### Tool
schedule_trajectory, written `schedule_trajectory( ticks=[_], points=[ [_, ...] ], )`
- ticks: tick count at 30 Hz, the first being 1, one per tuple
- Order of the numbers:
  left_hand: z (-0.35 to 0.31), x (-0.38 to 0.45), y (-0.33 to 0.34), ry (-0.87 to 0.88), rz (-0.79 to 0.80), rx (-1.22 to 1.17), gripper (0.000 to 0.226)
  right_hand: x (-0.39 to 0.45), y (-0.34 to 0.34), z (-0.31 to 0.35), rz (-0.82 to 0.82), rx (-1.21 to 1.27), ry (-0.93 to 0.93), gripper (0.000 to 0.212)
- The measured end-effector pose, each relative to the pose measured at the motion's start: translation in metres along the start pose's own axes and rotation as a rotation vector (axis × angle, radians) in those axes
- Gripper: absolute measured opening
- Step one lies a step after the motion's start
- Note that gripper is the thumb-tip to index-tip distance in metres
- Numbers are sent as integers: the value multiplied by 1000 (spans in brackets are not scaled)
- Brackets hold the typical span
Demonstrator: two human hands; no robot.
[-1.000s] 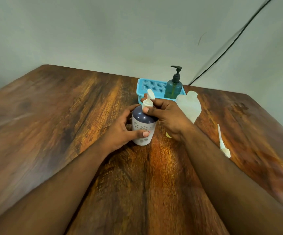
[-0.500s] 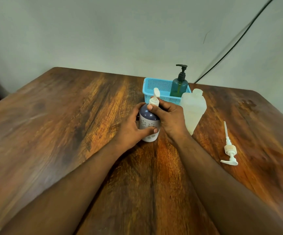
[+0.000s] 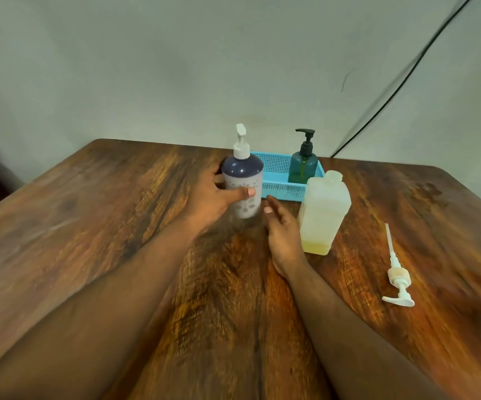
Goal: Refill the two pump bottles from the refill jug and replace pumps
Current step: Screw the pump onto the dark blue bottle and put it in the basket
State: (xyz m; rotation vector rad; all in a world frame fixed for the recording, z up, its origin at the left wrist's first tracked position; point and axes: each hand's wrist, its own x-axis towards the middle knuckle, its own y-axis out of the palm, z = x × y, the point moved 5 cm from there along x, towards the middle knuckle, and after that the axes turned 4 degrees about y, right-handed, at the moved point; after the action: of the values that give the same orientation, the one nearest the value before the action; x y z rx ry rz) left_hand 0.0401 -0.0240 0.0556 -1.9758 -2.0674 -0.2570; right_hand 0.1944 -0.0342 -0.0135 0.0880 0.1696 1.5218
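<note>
Pump seated, right hand (image 3: pixel 284 235) lets go of it.
Left hand (image 3: pixel 213 197) fingers grip the purple bottle (image 3: pixel 243 183); right fingers relaxed, empty; this bottle looks finished.

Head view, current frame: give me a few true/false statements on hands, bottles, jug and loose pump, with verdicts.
1. The left hand grips the purple bottle. True.
2. The right hand holds the refill jug. False: it is open, holding nothing, beside the jug.
3. The green bottle stands in the blue basket. True.
4. The loose pump lies in the basket. False: it lies on the table, right of the jug.
5. The jug is full. False: only a low yellow layer remains.
</note>
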Motion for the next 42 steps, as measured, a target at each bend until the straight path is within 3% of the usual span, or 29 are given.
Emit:
schedule_trajectory(
  ticks=[5,8,12,18,28,33,35,39,42],
  points=[
    [-14,63,6,106,-26,68,63,13,-3,0,-90,-476,0,40],
    [-14,96,14,163,-26,187,72,19,-6,-6,-85,-603,48,46],
    [-1,127,26,168,-45,234,70,23,-6,-6,-94,-654,47,49],
    [49,143,47,64,17,218,59,26,-4,-8,-103,-659,-46,32],
    [82,136,62,-39,-57,515,63,25,-1,-3,-81,-645,-81,41],
    [70,124,57,-105,-34,484,98,24,0,-5,-91,-653,-117,44],
    [63,109,49,-108,-99,526,94,24,1,-6,-99,-664,-122,45],
    [48,56,27,-40,-300,250,75,11,2,2,-92,-699,-165,34],
    [44,8,26,13,-242,161,54,-19,-5,4,24,-777,-189,23]
  ],
)
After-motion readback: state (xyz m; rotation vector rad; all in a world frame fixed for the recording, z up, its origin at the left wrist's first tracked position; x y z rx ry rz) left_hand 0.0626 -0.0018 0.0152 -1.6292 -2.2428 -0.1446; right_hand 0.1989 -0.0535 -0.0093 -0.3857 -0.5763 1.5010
